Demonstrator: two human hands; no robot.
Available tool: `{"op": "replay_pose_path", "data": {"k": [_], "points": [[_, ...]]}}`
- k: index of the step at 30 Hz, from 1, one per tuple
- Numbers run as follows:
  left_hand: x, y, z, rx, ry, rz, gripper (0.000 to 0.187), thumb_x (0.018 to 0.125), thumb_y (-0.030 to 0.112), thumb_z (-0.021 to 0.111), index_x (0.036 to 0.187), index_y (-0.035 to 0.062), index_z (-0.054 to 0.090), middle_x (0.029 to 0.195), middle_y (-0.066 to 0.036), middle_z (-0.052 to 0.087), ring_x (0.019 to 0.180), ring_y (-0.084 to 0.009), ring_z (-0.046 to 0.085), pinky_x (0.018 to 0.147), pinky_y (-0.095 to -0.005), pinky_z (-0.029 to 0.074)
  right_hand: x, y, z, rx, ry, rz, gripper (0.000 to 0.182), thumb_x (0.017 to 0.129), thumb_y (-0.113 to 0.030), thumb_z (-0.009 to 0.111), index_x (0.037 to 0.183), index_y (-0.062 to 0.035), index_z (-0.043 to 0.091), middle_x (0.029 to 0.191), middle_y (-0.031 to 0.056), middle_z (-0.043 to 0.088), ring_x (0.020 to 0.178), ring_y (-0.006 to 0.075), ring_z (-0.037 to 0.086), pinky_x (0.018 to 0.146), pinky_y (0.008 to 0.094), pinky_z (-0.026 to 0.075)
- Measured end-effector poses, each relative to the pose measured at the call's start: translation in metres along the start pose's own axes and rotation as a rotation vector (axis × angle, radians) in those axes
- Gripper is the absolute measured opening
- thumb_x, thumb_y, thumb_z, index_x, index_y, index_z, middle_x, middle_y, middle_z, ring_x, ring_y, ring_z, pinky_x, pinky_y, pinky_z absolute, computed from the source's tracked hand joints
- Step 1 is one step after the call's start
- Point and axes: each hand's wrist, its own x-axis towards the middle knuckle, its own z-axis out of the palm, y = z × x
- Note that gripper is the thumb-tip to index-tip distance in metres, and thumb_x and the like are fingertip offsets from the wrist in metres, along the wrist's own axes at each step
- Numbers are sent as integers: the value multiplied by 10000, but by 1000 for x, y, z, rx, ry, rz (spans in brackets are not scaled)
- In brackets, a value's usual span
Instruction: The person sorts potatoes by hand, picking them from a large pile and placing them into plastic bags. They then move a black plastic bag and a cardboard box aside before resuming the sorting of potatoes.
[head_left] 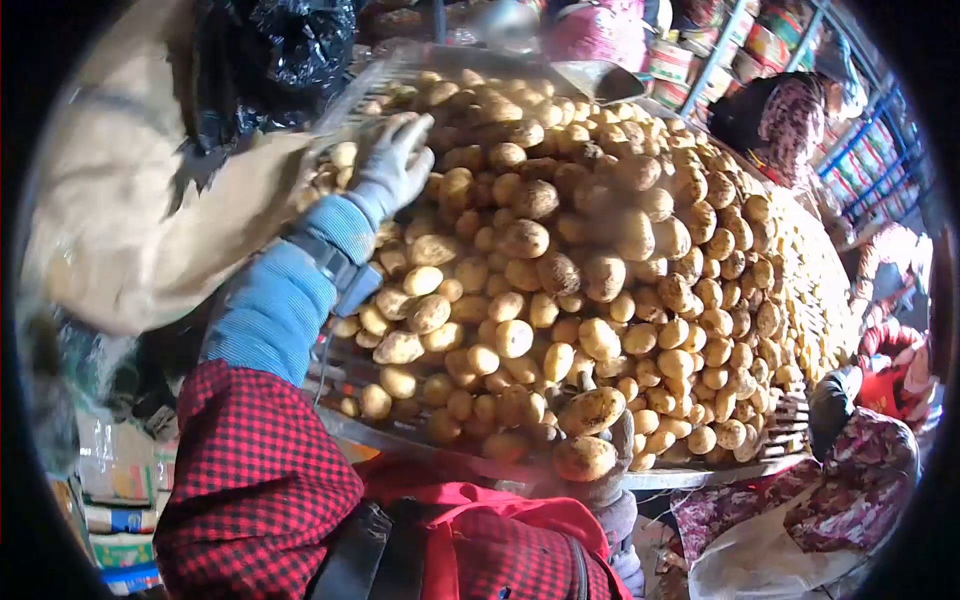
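Note:
A large heap of potatoes (515,338) covers a slatted metal table (400,432). My left hand (393,172), in a pale grey glove, lies at the heap's upper left edge with its fingers stretched out, touching potatoes and holding none that I can see. Near the front edge, my right hand (624,440), in a darker glove, is wrapped round two larger, dirt-marked potatoes (591,411). These potatoes hide most of its palm and fingers.
Brown sacking (225,215) and a black plastic bag (270,70) lie at the left. Other people in patterned clothing (855,480) are along the right side. Blue metal bars (708,65) and stacked packages (670,62) stand behind.

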Motion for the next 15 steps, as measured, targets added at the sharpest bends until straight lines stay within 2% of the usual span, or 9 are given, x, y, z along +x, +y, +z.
{"op": "replay_pose_path", "data": {"k": [4, 5, 6, 7, 8, 9, 10, 13, 15], "points": [[45, -92, 23, -21, -231, -273, 513, 958, 341, 638, 1423, 138, 563, 1269, -264, 660, 1162, -421, 639, 1006, -460, 503, 6, -20, 6, 89, 9, 28, 552, 929, -280, 687, 1394, -29, 530, 1307, 131, 655, 1172, 275, 627, 946, 401, 530], [56, -115, 30, 10, -312, -271, 526, 972, 381, 641, 1426, 127, 558, 1309, -261, 650, 1220, -390, 625, 1025, -450, 487, 7, -25, 8, 106, 17, 22, 553, 924, -270, 695, 1391, -25, 530, 1295, 137, 659, 1158, 281, 633, 928, 402, 545], [59, -140, 44, -110, -341, -266, 558, 985, 408, 629, 1446, 105, 541, 1369, -239, 628, 1276, -372, 599, 1075, -437, 455, 10, -33, 12, 201, 17, 37, 554, 919, -259, 704, 1388, -20, 530, 1284, 143, 663, 1143, 287, 639, 910, 402, 559], [66, -141, 45, -50, -362, -252, 583, 994, 396, 630, 1472, 82, 516, 1431, -219, 593, 1332, -356, 559, 1127, -423, 415, -11, -4, -3, 820, 98, 386, 622, 944, -274, 676, 1474, -30, 459, 1368, 160, 631, 1240, 312, 612, 1019, 425, 532], [72, -134, 44, -23, -446, -343, 596, 995, 384, 632, 1493, 84, 498, 1478, -219, 550, 1373, -363, 520, 1153, -419, 393, 4, -26, -4, 1573, 131, 598, 595, 978, -270, 631, 1494, -35, 450, 1378, 170, 619, 1222, 328, 620, 1065, 429, 499], [63, -199, 89, 245, -475, -281, 602, 985, 423, 633, 1478, 95, 521, 1429, -215, 595, 1336, -355, 561, 1137, -415, 414, -1, -13, -5, 1523, 70, 496, 566, 1024, -334, 539, 1496, -36, 441, 1449, 173, 552, 1284, 322, 566, 1086, 465, 469], [62, -177, 75, 11, -638, -409, 581, 968, 460, 634, 1432, 115, 578, 1372, -206, 641, 1291, -348, 601, 1107, -420, 444, -6, 2, -9, 1467, 9, 408, 559, 1070, -398, 448, 1497, -38, 432, 1520, 176, 486, 1345, 317, 512, 1106, 502, 438], [72, -175, 98, 48, -571, -471, 545, 941, 453, 662, 1363, 110, 637, 1278, -210, 691, 1215, -358, 647, 1065, -433, 476, -3, 10, -4, 1062, 11, 363, 546, 1067, -369, 462, 1498, -35, 430, 1517, 175, 488, 1341, 314, 517, 1105, 494, 442], [75, -172, 95, 95, -705, -594, 466, 925, 388, 672, 1286, 95, 685, 1242, -216, 701, 1169, -381, 661, 1034, -439, 493, -1, 10, -6, 936, 13, 358, 539, 1065, -350, 471, 1498, -32, 429, 1515, 174, 490, 1338, 312, 519, 1104, 489, 444]]}}
